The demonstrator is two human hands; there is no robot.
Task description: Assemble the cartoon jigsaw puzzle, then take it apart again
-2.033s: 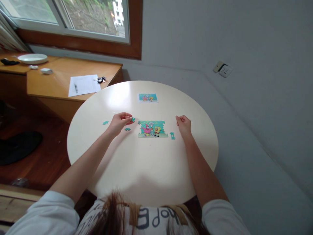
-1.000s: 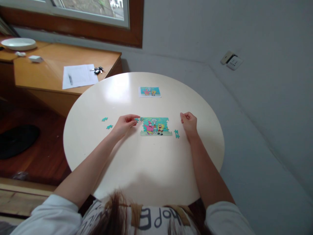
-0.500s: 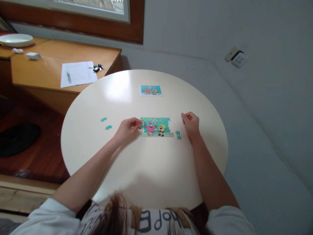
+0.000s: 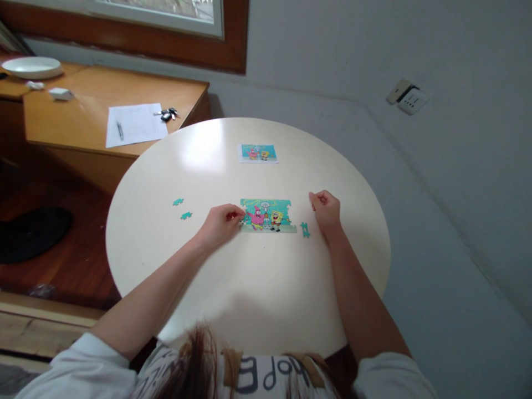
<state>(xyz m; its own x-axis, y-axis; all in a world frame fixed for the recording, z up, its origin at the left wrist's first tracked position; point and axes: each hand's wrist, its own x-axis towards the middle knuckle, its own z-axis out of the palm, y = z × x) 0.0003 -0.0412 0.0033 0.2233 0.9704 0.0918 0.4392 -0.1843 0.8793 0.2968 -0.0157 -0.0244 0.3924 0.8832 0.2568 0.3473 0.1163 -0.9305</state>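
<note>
A small cartoon jigsaw puzzle [image 4: 268, 215] lies mostly assembled at the middle of a round cream table [image 4: 249, 288]. My left hand [image 4: 220, 224] rests at the puzzle's left edge, fingers pinched together against it; whatever they hold is hidden. My right hand [image 4: 326, 210] rests curled in a loose fist just right of the puzzle, with nothing visible in it. A teal loose piece [image 4: 305, 229] lies beside the right wrist. Two more teal pieces [image 4: 182, 209] lie to the left of my left hand.
A small reference picture card [image 4: 258, 153] lies at the table's far side. A wooden desk [image 4: 83, 119] at the back left carries a sheet of paper with a pen [image 4: 133, 124], keys [image 4: 168, 114] and a white plate [image 4: 31, 67]. A grey wall is on the right.
My left hand carried a teal piece from the table's left to the puzzle's left edge and now presses there. The right hand stayed put. The view tilted down slightly.
</note>
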